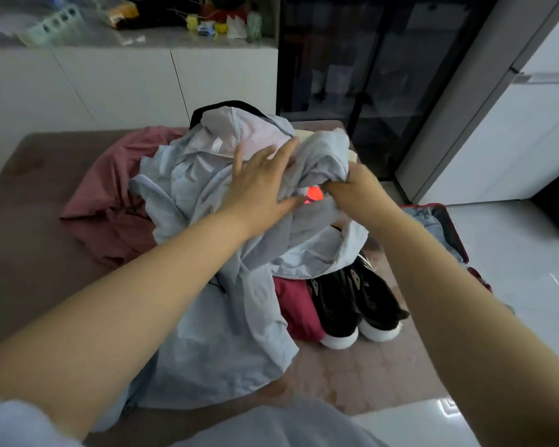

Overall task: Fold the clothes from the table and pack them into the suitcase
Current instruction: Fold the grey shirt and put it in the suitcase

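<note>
left hand [259, 185] spread flat on pale blue garment [207, 317], right hand [352, 188] clutching its bunched fabric (fingers buried), suitcase [446, 233] mostly hidden

We have a single wide-angle view, worn on the person's head, looking forward and steeply down over both outstretched forearms. It sits close above the tabletop [39, 253], whose near edge runs along the bottom of the frame. Its wide lens bends the white cabinets [126, 85] beyond and takes in the floor [530, 285] at right.
</note>
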The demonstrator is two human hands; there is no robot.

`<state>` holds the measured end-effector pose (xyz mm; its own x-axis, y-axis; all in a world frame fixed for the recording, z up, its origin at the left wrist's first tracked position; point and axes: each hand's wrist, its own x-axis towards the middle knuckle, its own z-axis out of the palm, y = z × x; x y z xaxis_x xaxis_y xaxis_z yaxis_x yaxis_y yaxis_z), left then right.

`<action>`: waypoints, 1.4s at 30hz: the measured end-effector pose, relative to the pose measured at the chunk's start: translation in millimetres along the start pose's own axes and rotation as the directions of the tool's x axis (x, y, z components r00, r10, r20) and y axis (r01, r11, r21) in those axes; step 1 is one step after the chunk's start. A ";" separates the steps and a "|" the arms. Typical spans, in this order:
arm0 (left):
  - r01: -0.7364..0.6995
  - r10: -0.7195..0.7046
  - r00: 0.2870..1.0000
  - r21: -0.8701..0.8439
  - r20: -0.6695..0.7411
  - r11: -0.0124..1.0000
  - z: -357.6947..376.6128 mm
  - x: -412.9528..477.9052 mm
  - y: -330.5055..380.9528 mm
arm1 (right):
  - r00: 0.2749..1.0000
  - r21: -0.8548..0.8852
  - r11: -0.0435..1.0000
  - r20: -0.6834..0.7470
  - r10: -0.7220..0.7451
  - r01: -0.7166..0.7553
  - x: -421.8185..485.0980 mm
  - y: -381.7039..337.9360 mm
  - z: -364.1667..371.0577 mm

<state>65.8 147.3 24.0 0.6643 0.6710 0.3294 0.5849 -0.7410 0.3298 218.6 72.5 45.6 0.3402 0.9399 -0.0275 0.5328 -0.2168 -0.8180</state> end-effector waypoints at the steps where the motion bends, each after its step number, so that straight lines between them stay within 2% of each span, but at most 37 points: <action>1: 0.032 -0.031 0.999 0.026 -0.018 0.999 -0.3 4.6 2.0 | 0.999 -0.076 0.997 -0.051 -0.010 0.006 1.5 -0.4 -11.9; 3: 0.081 -0.077 0.995 0.074 -0.062 0.994 -3.6 8.0 0.1 | 0.972 -0.199 0.980 -0.226 -0.068 0.022 0.6 1.7 -39.2; 6: 0.060 -0.040 0.993 0.180 -0.114 0.982 -3.1 3.7 -6.6 | 0.874 -0.237 0.970 -0.460 -0.157 0.050 -11.0 12.0 -67.5; 9: 0.022 -0.005 0.997 0.218 -0.081 0.976 7.5 -7.3 -7.7 | 0.831 -0.317 0.948 -0.524 -0.187 0.013 -28.0 45.2 -65.4; 12: 0.036 -0.045 0.998 0.192 0.041 0.981 22.6 -20.7 -7.7 | 0.855 -0.317 0.939 -0.516 -0.055 -0.131 -42.5 97.9 -59.3; 14: -0.021 -0.009 0.977 0.136 0.213 0.991 36.8 -32.7 -8.2 | 0.908 -0.355 0.903 -0.411 0.083 -0.243 -52.8 132.9 -52.6; 16: -0.129 0.084 0.931 0.106 0.355 0.986 51.8 -46.0 -7.7 | 0.952 -0.422 0.866 -0.253 0.172 -0.269 -64.0 159.0 -38.9; 17: -0.169 0.108 0.914 0.126 0.391 0.977 58.6 -51.7 -7.0 | 0.957 -0.448 0.850 -0.205 0.205 -0.278 -71.1 167.1 -32.0; 18: -0.187 0.114 0.914 0.155 0.391 0.970 63.7 -56.0 -7.3 | 0.953 -0.466 0.835 -0.222 0.208 -0.291 -77.8 171.3 -26.4; 19: -0.175 0.098 0.925 0.183 0.366 0.967 66.2 -58.6 -8.3 | 0.931 -0.416 0.852 -0.304 0.201 -0.320 -82.5 170.4 -23.5; 20: -0.133 0.055 0.937 0.208 0.344 0.969 66.1 -60.0 -9.9 | 0.874 -0.264 0.900 -0.439 0.209 -0.348 -83.5 164.9 -27.1; 21: -0.080 -0.005 0.940 0.234 0.342 0.969 64.8 -60.8 -12.0 | 0.785 -0.050 0.942 -0.568 0.247 -0.333 -82.7 153.1 -36.0; 22: -0.036 -0.061 0.933 0.261 0.355 0.965 63.1 -61.4 -14.8 | 0.692 0.153 0.957 -0.663 0.285 -0.247 -79.2 139.6 -48.7; 23: -0.007 -0.100 0.925 0.281 0.365 0.960 60.7 -61.9 -17.0 | 0.635 0.263 0.958 -0.722 0.275 -0.116 -74.9 124.6 -62.4; 24: 0.014 -0.125 0.920 0.289 0.371 0.957 60.2 -63.1 -19.3 | 0.608 0.263 0.965 -0.766 0.208 0.001 -70.5 114.3 -75.6; 25: 0.033 -0.145 0.918 0.292 0.370 0.956 60.5 -64.3 -20.2 | 0.617 0.223 0.972 -0.776 0.131 0.075 -68.1 104.3 -85.8; 26: 0.052 -0.167 0.915 0.301 0.368 0.952 62.4 -65.7 -21.3 | 0.665 0.180 0.980 -0.743 0.076 0.089 -65.1 98.4 -91.0; 28: 0.091 -0.221 0.908 0.347 0.356 0.933 66.4 -66.6 -21.9 | 0.811 0.032 0.997 -0.580 0.079 -0.074 -62.2 96.1 -79.3; 30: 0.130 -0.275 0.903 0.399 0.331 0.908 70.5 -66.4 -21.1 | 0.919 -0.228 0.953 -0.382 0.100 -0.198 -63.8 113.4 -54.3; 32: 0.139 -0.291 0.902 0.426 0.318 0.894 73.1 -65.3 -18.8 | 0.972 -0.521 0.849 -0.232 -0.039 -0.090 -68.7 136.4 -30.8; 33: 0.135 -0.291 0.904 0.437 0.312 0.889 74.4 -64.9 -17.6 | 0.968 -0.594 0.803 -0.228 -0.106 -0.052 -70.1 146.2 -28.0; 35: 0.131 -0.297 0.904 0.462 0.306 0.877 76.4 -63.8 -15.5 | 0.905 -0.587 0.806 -0.378 -0.193 -0.074 -69.9 143.5 -43.5; 37: 0.131 -0.316 0.896 0.494 0.311 0.859 78.2 -62.8 -13.1 | 0.780 -0.549 0.827 -0.568 -0.262 -0.122 -69.7 129.7 -68.6; 39: 0.144 -0.335 0.890 0.506 0.308 0.850 81.3 -60.8 -6.7 | 0.668 -0.560 0.819 -0.659 -0.346 -0.128 -72.7 116.1 -88.1; 40: 0.151 -0.330 0.892 0.484 0.308 0.862 83.3 -59.0 -0.5 | 0.666 -0.572 0.812 -0.652 -0.362 -0.118 -73.5 110.6 -92.3; 41: 0.147 -0.305 0.900 0.441 0.312 0.885 86.0 -56.5 7.7 | 0.714 -0.590 0.801 -0.605 -0.352 -0.106 -73.4 110.0 -90.2; 42: 0.125 -0.259 0.912 0.386 0.318 0.914 89.1 -53.5 17.0 | 0.802 -0.614 0.784 -0.513 -0.307 -0.093 -74.4 112.7 -82.8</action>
<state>81.6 96.4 -66.9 0.6022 0.7956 -0.0663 0.7974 -0.6035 0.0006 317.5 -43.8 3.0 0.5069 0.6847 0.5237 0.8616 -0.4197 -0.2854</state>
